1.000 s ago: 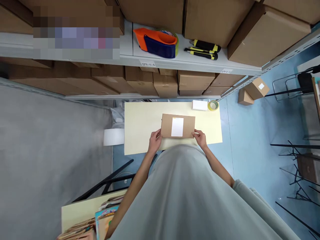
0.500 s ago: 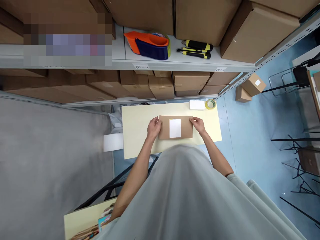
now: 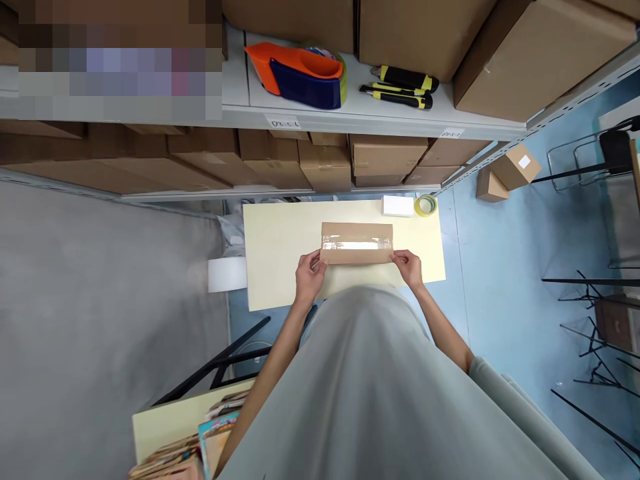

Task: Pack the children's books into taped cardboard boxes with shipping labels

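Head camera: I record the left hand [image 3: 309, 277] and right hand [image 3: 409, 270] pinching the near corners of a rectangular brown cardboard package [image 3: 356, 256], banded with glossy clear tape [image 3: 356, 245], over the smooth cream tabletop [image 3: 280, 253], near a ring-shaped tape roll [image 3: 426, 214].

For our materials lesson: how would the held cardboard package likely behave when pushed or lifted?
The cardboard package seems stiff: its edges look straight between left hand and right hand. Its flat sides make rolling unlikely; its shiny tape may be slippery.
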### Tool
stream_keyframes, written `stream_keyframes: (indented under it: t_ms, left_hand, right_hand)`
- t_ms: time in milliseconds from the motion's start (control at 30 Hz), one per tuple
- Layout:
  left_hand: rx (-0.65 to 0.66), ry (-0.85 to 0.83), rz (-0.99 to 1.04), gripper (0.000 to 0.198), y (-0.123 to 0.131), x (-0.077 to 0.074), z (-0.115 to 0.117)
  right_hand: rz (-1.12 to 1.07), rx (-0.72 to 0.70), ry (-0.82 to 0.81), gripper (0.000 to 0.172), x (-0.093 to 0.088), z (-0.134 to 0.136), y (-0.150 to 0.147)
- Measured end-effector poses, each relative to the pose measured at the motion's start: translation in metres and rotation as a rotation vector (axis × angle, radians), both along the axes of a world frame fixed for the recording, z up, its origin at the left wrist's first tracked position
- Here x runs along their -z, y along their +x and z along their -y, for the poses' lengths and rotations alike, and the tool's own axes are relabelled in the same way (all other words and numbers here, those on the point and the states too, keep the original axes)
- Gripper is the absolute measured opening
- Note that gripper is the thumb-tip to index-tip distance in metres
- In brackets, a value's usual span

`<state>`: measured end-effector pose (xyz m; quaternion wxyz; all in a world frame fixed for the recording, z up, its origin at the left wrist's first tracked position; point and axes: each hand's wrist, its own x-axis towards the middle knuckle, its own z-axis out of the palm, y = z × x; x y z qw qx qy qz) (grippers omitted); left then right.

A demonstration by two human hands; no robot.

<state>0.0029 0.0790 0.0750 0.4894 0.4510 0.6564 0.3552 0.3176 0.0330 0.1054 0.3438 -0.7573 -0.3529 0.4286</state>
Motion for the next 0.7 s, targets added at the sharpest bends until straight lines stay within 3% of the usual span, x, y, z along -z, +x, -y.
stream_keyframes:
  t_ms: [233,367,533,600,700]
  left_hand:
    - [0.022,-0.042,0.064,0.044,-0.007,0.013,0.006]
    - [0.029,-0.031,0.019,0.043,-0.003,0.000,0.008]
    - [0.102,0.024,0.024,0.040,0.007,-0.022,0.011]
    - [0.084,0.003,0.040,0.042,0.009,-0.020,0.005]
    - [-0.007,-0.096,0.009,0.051,0.016,-0.004,-0.010]
  right_hand:
    - [0.040,-0.085,-0.080,0.032,0.007,0.007,0.002]
    - [0.097,-0.074,-0.105,0.023,0.008,0.005,0.000]
    - [0.027,0.069,-0.081,0.033,0.018,0.010,0.019]
    - [-0.003,0.122,-0.076,0.037,0.022,0.013,0.030]
    - [-0.020,0.169,-0.069,0.038,0.027,0.015,0.046]
